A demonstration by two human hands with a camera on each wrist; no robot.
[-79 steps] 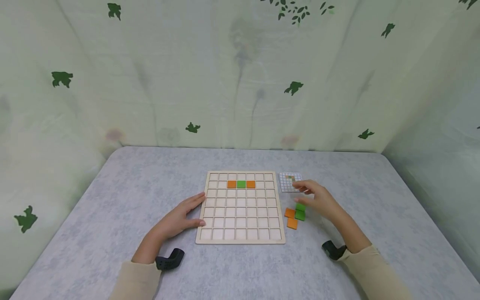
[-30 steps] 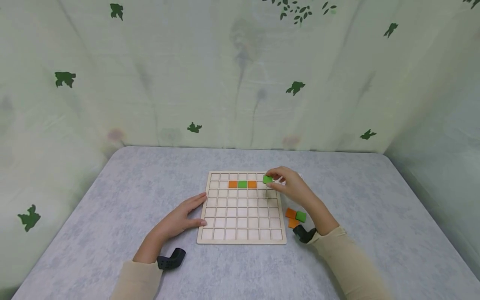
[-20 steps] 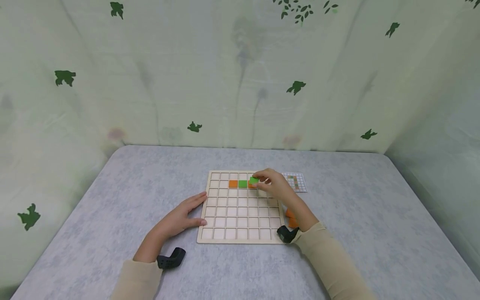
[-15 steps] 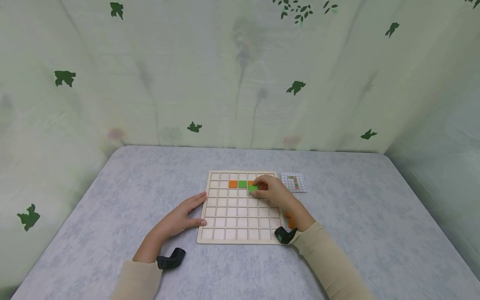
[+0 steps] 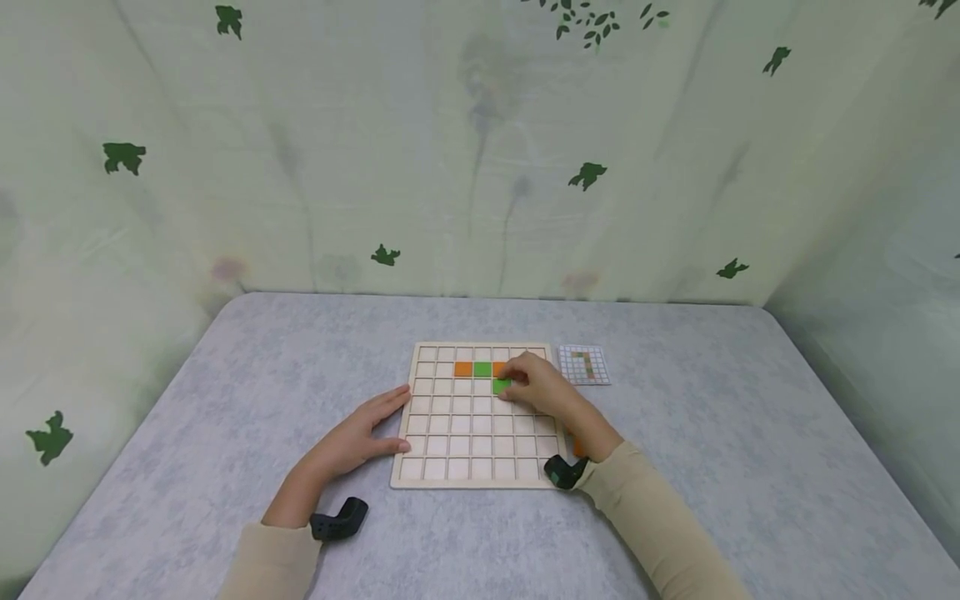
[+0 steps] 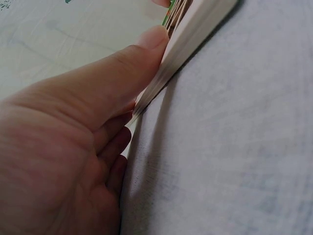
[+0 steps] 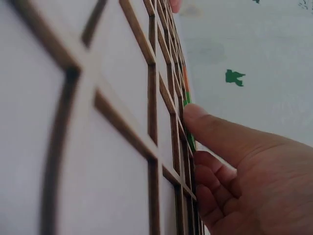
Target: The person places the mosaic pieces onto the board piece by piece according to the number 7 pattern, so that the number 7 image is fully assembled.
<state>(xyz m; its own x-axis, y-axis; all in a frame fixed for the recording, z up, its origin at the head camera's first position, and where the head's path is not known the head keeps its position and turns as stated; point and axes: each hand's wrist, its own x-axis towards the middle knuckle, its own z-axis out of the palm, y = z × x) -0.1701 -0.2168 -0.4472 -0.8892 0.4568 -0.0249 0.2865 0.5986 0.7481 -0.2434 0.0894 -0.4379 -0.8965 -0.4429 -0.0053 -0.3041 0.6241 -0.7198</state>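
On the table lies a wooden grid board (image 5: 480,483). My right hand (image 5: 542,388) pinches a green square tile (image 5: 499,387) at a cell in the third row from the top. This cell is directly below the right-hand orange tile (image 5: 497,369), which the fingers partly cover. Left of that orange tile are a green tile (image 5: 482,369) and another orange tile (image 5: 463,369). My left hand (image 5: 356,437) rests along the board's left edge, fingers extended. In the left wrist view its thumb (image 6: 151,39) touches the board's rim (image 6: 186,49).
Beside the board's upper right corner lies a small card (image 5: 592,365) printed with a grid pattern. An orange loose tile (image 5: 577,448) peeks out from under the right forearm; the arm hides the rest of that pile. A patterned curtain (image 5: 337,167) hangs behind the table (image 5: 300,333).
My right hand picked up a green tile from the pile, carried it left over the board and lowered it to the cell below the right orange tile. The left hand has stayed put.
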